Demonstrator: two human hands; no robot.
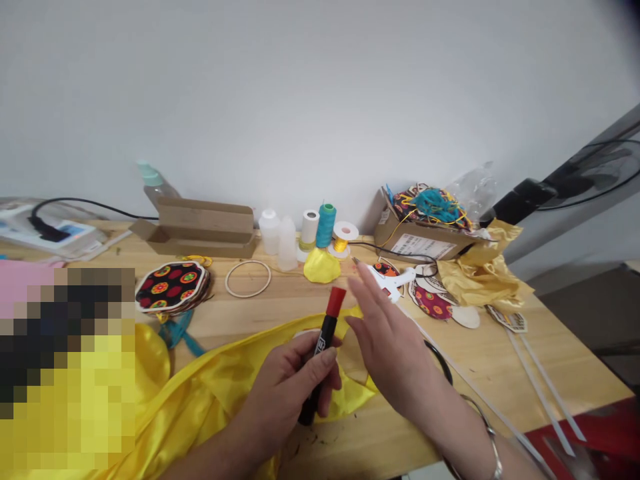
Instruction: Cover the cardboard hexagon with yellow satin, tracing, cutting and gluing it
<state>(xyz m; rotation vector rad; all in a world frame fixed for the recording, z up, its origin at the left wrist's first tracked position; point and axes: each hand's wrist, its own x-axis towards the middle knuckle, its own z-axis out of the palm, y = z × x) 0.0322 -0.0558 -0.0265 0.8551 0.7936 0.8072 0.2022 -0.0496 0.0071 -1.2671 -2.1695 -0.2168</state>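
Black marker [326,333] in left hand [287,375]

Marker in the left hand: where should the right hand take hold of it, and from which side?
Probably by the red cap, from the right: the marker tilts cap-up, the left hand wraps it lower down, and the cap stands clear, beside the open right hand.

Left fingers [317,368] partly hide the lower half of the marker [327,329].
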